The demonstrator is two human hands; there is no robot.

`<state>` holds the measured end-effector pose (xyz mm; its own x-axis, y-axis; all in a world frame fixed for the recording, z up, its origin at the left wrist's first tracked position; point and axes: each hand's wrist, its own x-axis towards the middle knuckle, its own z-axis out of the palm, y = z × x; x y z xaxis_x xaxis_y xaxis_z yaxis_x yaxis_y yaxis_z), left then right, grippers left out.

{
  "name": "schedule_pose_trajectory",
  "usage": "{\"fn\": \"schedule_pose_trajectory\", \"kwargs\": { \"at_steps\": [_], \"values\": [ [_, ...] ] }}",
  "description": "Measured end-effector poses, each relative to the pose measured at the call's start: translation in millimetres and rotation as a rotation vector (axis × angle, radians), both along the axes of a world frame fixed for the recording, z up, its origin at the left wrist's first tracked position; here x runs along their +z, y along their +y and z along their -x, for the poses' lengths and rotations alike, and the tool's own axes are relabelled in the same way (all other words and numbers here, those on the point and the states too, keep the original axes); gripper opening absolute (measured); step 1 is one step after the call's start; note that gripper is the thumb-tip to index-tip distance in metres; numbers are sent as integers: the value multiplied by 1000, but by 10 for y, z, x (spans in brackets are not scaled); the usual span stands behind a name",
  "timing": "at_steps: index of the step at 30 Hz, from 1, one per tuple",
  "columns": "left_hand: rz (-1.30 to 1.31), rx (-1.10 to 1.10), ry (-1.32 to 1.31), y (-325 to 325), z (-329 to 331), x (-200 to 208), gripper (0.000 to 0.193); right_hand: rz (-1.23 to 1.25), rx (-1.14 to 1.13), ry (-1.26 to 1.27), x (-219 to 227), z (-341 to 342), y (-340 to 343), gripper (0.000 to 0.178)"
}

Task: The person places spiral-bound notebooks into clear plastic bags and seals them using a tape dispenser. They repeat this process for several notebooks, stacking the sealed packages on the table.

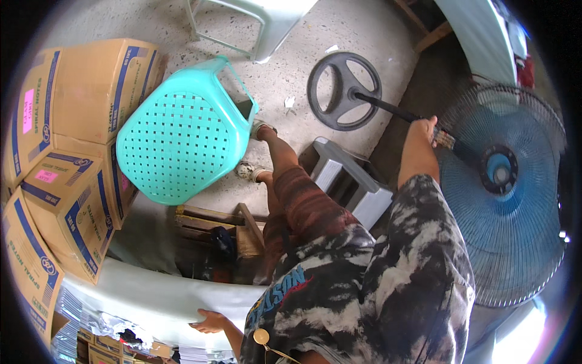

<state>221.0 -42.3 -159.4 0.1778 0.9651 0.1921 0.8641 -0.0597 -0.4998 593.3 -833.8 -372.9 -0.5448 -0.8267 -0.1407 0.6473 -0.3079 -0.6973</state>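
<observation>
My right hand (426,130) is closed around the black pole of a pedestal fan (503,242), just below its control part. The fan has blue blades inside a round wire grille. Its round spoked black base (353,92) is on the floor to the left of the grille. My left hand (209,321) has its fingers stretched out and holds nothing. It is over or beside a pale-covered table (176,297); whether it touches the cover I cannot tell.
A turquoise plastic stool (182,142) stands in front of my feet, beside stacked cardboard cartons (91,91) on the left. A grey stool (376,203) sits near my legs, and a pale plastic stool (282,21) is farther ahead. A wooden crate (248,233) lies low by the table.
</observation>
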Motion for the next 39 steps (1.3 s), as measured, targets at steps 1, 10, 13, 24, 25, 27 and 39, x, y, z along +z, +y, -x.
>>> {"fn": "schedule_pose_trajectory", "kwargs": {
  "at_steps": [1, 10, 13, 24, 25, 27, 39],
  "values": [
    [0, -11, 21, -2, -29, -25, 68, -142, 23, 343, 34, 11, 6, 81],
    [-29, 22, 9, 229, -9, -129, 67, -466, -15, 1298, 649, 62, 393, 77],
    [-35, 15, 7, 190, -44, -138, 67, -665, -38, 1368, 651, 89, 504, 74],
    [-3, 10, 22, 279, 85, -123, 67, -694, -114, 1379, 512, 551, 138, 64],
    [-11, 22, 2, 226, 7, -103, 66, -676, -82, 1427, 347, 639, 1, 65],
    [-34, 29, -17, 164, -29, -40, 65, -488, -50, 1256, 112, 662, -108, 56],
    [-4, 55, -101, 174, -76, -83, 63, -521, 130, 1081, 274, 723, -89, 47]
  ]
}}
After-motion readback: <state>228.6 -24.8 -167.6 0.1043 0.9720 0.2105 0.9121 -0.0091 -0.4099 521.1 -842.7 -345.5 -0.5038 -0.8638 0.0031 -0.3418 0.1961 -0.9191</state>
